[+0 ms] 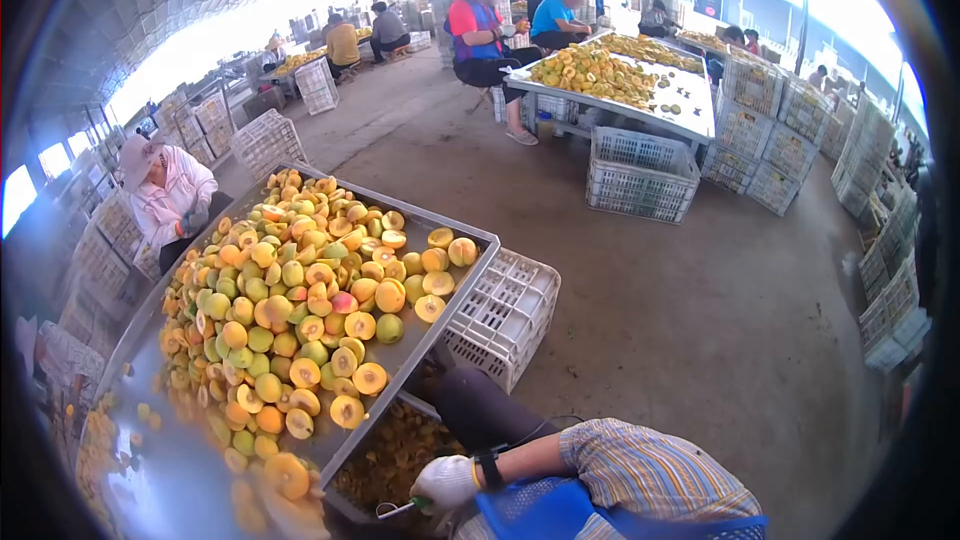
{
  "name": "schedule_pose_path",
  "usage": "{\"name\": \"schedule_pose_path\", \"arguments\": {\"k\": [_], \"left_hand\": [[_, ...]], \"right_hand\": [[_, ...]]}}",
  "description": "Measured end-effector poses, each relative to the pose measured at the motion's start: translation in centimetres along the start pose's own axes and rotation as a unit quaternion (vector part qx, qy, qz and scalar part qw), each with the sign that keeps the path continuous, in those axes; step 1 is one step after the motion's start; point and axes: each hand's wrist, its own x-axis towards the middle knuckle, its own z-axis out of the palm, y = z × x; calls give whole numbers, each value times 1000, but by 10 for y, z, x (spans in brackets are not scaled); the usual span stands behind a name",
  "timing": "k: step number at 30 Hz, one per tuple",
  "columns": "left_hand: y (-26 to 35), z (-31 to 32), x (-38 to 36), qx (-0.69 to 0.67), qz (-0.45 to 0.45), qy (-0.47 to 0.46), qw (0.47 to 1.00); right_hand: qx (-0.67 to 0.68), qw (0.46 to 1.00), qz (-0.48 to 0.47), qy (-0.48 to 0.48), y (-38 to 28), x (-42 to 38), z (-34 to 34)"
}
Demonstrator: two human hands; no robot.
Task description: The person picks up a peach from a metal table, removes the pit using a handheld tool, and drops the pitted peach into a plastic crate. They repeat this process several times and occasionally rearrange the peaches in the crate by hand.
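My right hand (443, 485), in a white knit glove with a dark watch at the wrist, is closed around a small green-handled tool (420, 502) with a thin curved metal end. It is low beside a metal-rimmed table (400, 380), above a bin of brownish fruit scraps (395, 450). Heaped on the table are yellow-green peaches (270, 310), many halved, some showing a stone or hollow. Nearest me, a large peach half (287, 475) appears blurred at the lower edge. My left hand cannot be made out; a smeared orange patch covers that area.
A white plastic crate (505, 310) stands against the table's right side. Across the table sits a person in a pink top (170, 190). Another fruit-covered table (690, 110), a grey crate (643, 175) and stacked crates (765, 130) are farther off, with several people seated around.
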Motion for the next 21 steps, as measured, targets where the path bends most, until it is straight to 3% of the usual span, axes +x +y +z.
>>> {"name": "schedule_pose_path", "arguments": {"k": [2, 3, 5, 7, 9, 10, 13, 15, 17, 21], "left_hand": [[9, 14, -26, -67, 6, -73, 995], [-21, 5, -45, -87, -12, -67, 994], [-36, -13, -46, -212, -77, -121, 967], [-37, 1, -59, -205, -64, -102, 971], [-45, 12, -64, -290, -49, -111, 949], [-45, 22, -68, -282, -29, -74, 956], [-44, 44, -72, -280, 6, -96, 955], [-36, 80, -88, -206, 11, 8, 979], [-51, 63, -74, -217, 20, -73, 973], [-41, 84, -78, -263, -3, -82, 961]], "right_hand": [[39, 998, -23, 43, -3, 1, -8], [37, 999, -2, 25, -3, -18, 6], [61, 995, -37, 75, -4, -11, 5], [65, 996, -7, 59, -15, -13, -7], [96, 989, 3, 113, -14, -17, -8], [85, 989, 10, 120, -13, -18, -11], [77, 983, 42, 161, -21, -28, -27], [67, 979, 88, 168, -32, -37, -40], [49, 976, 92, 192, -28, -40, -45], [58, 967, 125, 217, -32, -41, -59]]}}
